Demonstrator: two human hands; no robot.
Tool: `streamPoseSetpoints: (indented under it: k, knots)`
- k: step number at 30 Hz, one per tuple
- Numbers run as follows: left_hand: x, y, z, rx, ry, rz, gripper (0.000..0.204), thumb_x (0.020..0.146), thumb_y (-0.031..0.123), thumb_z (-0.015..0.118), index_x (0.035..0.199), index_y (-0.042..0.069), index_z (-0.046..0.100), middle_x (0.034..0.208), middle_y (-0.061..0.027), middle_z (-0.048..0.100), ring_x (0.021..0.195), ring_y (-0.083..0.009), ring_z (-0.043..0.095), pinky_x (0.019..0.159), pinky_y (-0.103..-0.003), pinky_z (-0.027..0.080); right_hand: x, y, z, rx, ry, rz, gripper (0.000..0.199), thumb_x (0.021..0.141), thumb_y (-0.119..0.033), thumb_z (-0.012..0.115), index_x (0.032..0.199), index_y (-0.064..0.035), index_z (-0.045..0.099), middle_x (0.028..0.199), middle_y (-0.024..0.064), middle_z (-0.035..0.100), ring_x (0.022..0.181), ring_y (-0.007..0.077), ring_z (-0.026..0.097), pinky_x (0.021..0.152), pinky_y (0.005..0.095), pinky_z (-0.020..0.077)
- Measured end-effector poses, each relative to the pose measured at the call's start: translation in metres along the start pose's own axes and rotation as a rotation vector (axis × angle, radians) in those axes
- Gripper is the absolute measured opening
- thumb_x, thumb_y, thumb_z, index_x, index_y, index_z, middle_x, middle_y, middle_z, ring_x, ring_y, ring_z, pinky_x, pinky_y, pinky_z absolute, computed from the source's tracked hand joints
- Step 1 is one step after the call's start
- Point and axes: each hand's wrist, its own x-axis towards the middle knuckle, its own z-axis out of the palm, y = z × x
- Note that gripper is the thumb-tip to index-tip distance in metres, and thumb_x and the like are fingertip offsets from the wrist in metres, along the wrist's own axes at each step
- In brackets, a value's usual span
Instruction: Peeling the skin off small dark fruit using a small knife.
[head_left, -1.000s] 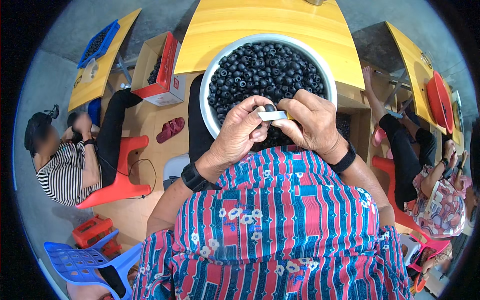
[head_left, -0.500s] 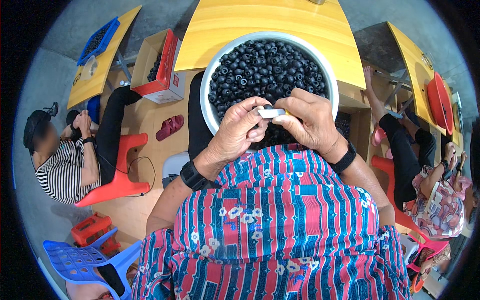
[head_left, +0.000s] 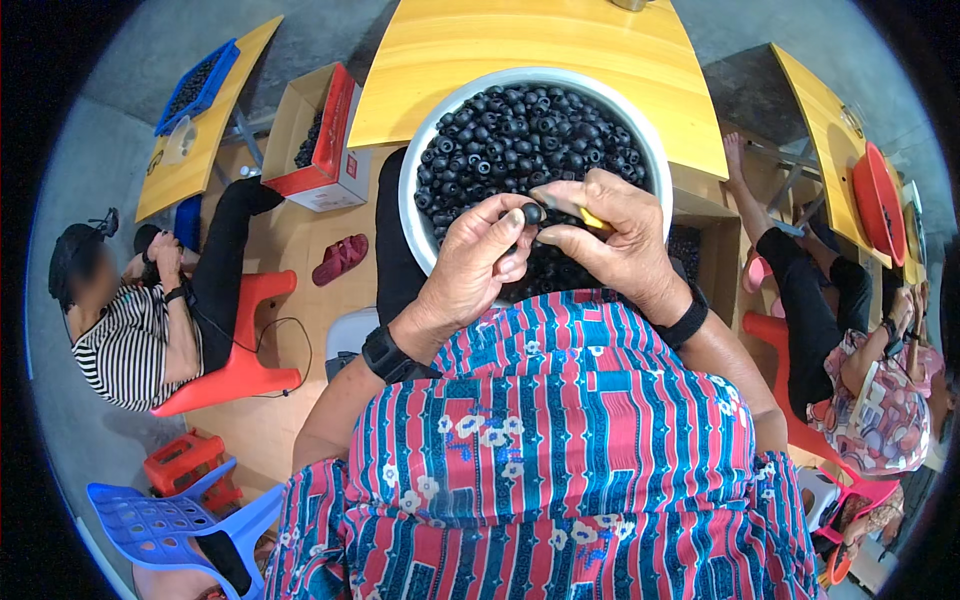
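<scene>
My left hand (head_left: 468, 252) pinches a small round black part (head_left: 533, 213) between thumb and fingers, above the near side of a wide metal basin (head_left: 409, 190). Closed around a small knife with a yellow handle (head_left: 597, 219), my right hand (head_left: 625, 240) is just to the right of that part. Most of the knife is hidden by the fingers, and its blade is hard to make out. Heaped in the basin are many similar black parts (head_left: 520, 135), several with a round hole showing.
Behind the basin stands a yellow wooden table (head_left: 540, 35). A red and white carton (head_left: 328, 170) with black parts is at the left, near a red slipper (head_left: 340, 259). People sit on red stools at both sides. A blue chair (head_left: 180, 520) is at the lower left.
The knife's pale blade, which lay across the black part, has swung up and away. The part now shows more plainly in my left hand.
</scene>
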Motion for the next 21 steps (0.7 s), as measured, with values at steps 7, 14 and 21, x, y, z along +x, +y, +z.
streamPoseSetpoints:
  k: [7,14,21]
  knots:
    - [0.002,-0.003,0.003,-0.092,-0.021,-0.031,0.022,0.101,0.021,0.054,0.116,0.006,0.056,0.084,0.0006,0.053,0.061,-0.0044,0.042,0.054,-0.018,0.034,-0.003,0.005,0.007,-0.185,0.091,-0.149,0.032,0.068,-0.008,0.078,0.099,-0.0141,0.074,0.066,0.0071,0.054,0.059,0.0238,0.058,0.052,0.034,0.0458]
    - [0.005,-0.003,0.004,-0.238,-0.077,-0.104,0.021,0.1,0.019,0.054,0.117,0.006,0.059,0.092,-0.0004,0.058,0.067,-0.0049,0.045,0.058,-0.018,0.04,-0.004,0.01,0.004,-0.353,0.135,-0.359,0.032,0.069,-0.007,0.073,0.101,-0.011,0.073,0.061,0.0049,0.05,0.053,0.0219,0.055,0.046,0.034,0.0431]
    - [0.007,-0.008,0.002,-0.25,-0.068,-0.1,0.02,0.098,0.021,0.056,0.112,0.007,0.059,0.099,-0.0018,0.061,0.088,-0.0102,0.058,0.083,-0.027,0.05,-0.004,0.007,0.001,-0.441,0.148,-0.452,0.029,0.069,-0.007,0.07,0.098,-0.0124,0.072,0.058,0.003,0.044,0.05,0.0194,0.052,0.044,0.034,0.0415]
